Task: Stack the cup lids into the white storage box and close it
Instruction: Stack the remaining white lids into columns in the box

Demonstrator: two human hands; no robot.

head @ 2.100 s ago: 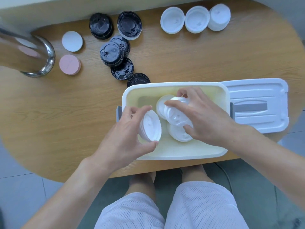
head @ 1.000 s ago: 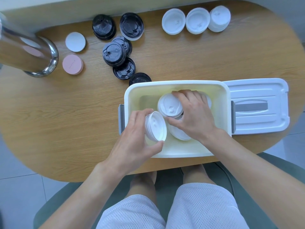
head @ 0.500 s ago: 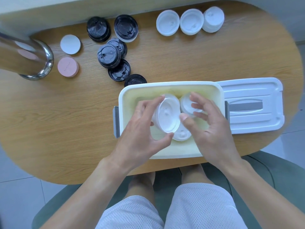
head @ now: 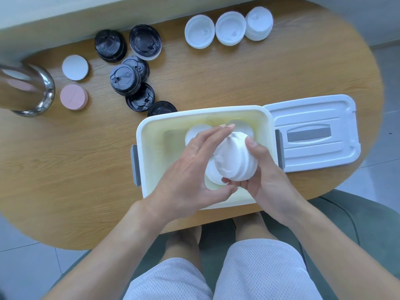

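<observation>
From the head camera, both hands meet over the open white plastic storage box on the oval wooden bench. The left hand and right hand grip a blurred stack of white plastic cup lids between them — fingers curled round its sides, above the box's interior. More white lids lie inside. The box's white rectangular lid lies just right of the box. Black cup lids and three white lid piles sit farther back.
</observation>
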